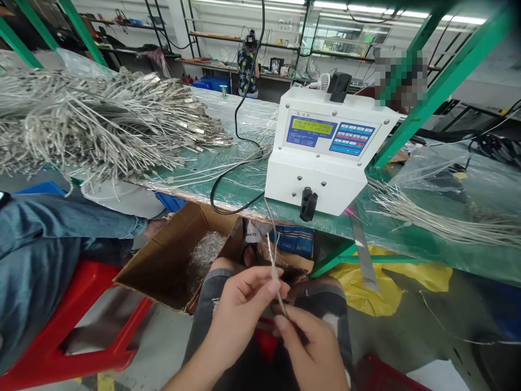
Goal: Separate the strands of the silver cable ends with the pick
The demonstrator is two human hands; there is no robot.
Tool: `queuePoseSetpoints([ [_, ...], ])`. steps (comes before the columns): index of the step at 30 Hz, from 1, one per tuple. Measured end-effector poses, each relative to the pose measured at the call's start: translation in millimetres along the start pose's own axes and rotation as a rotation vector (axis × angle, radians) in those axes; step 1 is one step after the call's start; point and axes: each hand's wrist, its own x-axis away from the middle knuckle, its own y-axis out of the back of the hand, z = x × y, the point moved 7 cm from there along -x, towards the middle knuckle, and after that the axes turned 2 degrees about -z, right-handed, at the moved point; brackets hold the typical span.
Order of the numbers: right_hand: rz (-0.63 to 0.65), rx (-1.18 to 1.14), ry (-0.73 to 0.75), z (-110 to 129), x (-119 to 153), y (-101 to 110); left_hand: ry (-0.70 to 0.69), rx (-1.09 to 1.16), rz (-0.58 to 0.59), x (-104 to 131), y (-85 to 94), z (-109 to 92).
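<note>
A thin grey cable with split, stripped-looking strands at its upper end runs between both my hands, above my lap. My left hand pinches it close to the split end. Lower down, my right hand grips the same cable between thumb and fingers. Just beyond, on the table edge, stands a white machine with a small display, a keypad and a black chuck on its front. Where the cable's lower end goes is hidden by my right hand.
A big heap of cables covers the table's left; another bundle lies right. An open cardboard box sits below the edge. A metal ruler juts over it. One person sits left, another stands far back.
</note>
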Motion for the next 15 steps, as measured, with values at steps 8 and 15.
queuePoseSetpoints([
  [8, -0.095, -0.166, 0.092, 35, -32, 41, -0.023, -0.105, 0.101, 10, -9.4, -9],
  [15, 0.109, -0.453, 0.002, 58, -53, 34, -0.039, -0.150, 0.175, 15, -14.1, -10],
])
